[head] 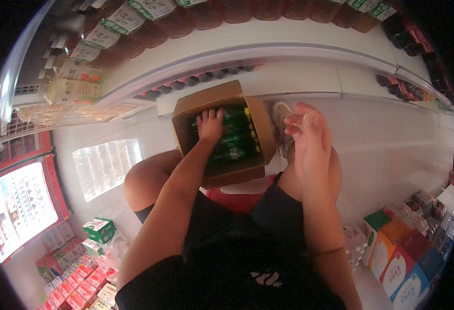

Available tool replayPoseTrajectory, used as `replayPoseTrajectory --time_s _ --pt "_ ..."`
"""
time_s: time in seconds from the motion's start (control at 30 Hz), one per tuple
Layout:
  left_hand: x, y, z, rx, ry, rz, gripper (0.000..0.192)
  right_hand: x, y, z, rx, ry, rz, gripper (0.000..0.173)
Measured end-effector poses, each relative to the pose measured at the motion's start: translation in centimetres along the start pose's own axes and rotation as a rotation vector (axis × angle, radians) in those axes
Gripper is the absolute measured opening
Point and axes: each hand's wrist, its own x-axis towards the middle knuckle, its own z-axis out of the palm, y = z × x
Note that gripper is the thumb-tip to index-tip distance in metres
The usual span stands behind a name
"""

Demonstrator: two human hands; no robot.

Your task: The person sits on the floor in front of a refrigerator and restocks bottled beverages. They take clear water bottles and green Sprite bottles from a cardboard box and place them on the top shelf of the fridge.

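Between my knees stands an open cardboard box (267,131) with its flaps folded out. Several green bottles (232,139) lie on their sides in it, their yellow caps (251,126) toward the right wall. My left hand (211,124) reaches into the box's left part, its fingers spread over the bottles; whether it grips one is hidden. To the right of the box, my right hand (310,130) is raised with loosely bent fingers, apart from the box. I see nothing held in it.
Beyond the box runs a white shelf (250,38) with brown-drink bottles (207,17), and dark bottles (203,78) below. A red stool (234,199) is under me. A lit fridge (21,209) and stacked red cartons (81,288) are left; colourful cartons (397,263) stand right.
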Motion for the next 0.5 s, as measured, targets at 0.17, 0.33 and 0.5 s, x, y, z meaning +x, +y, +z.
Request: replayPoseTrajectory --time_s 0.17,0.33,0.5 --pt "-0.6 -0.5 2.8 0.009 0.224 -0.060 0.058 0.1 -0.4 -0.4 0.005 -0.017 0.021 0.031" --pt "-1.4 -0.2 1.5 -0.026 0.104 -0.163 0.056 -0.2 -1.0 -0.1 0.030 0.003 0.049 0.028" --pt "-0.8 0.1 0.0 -0.035 0.111 -0.146 0.051 -0.8 -1.1 0.4 0.019 0.022 0.091 0.026"
